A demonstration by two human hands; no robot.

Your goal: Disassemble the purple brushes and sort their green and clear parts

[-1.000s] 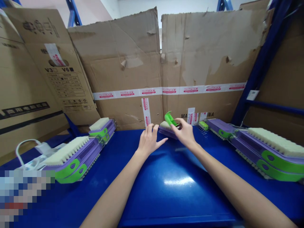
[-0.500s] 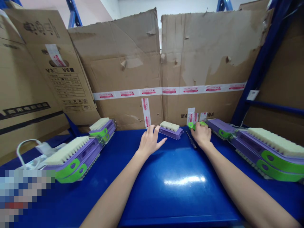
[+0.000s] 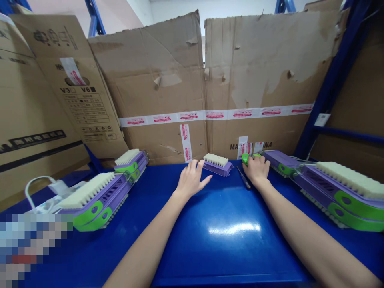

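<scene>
My left hand (image 3: pixel 189 180) hovers over the blue table with its thumb and fingers apart, holding nothing. Just right of its fingertips lies a short purple block (image 3: pixel 217 168) topped with a ridged cream pad (image 3: pixel 216 159). My right hand (image 3: pixel 257 170) is closed over a bright green plastic piece (image 3: pixel 245 158) near the back of the table; the palm and fingers cover most of the piece. A slim dark screwdriver (image 3: pixel 243 178) lies on the table between the block and my right hand.
Long hinged purple-and-green units with cream pads lie at the left (image 3: pixel 93 200) and right (image 3: pixel 339 192). A white cable (image 3: pixel 31 184) loops at the far left. Cardboard sheets (image 3: pixel 162 92) wall off the back, and a blue rack post (image 3: pixel 327 88) stands at the right.
The green piece has shifted slightly under my right hand, with its left end showing differently. My left hand stays beside the purple block. The whole view has drifted a little.
</scene>
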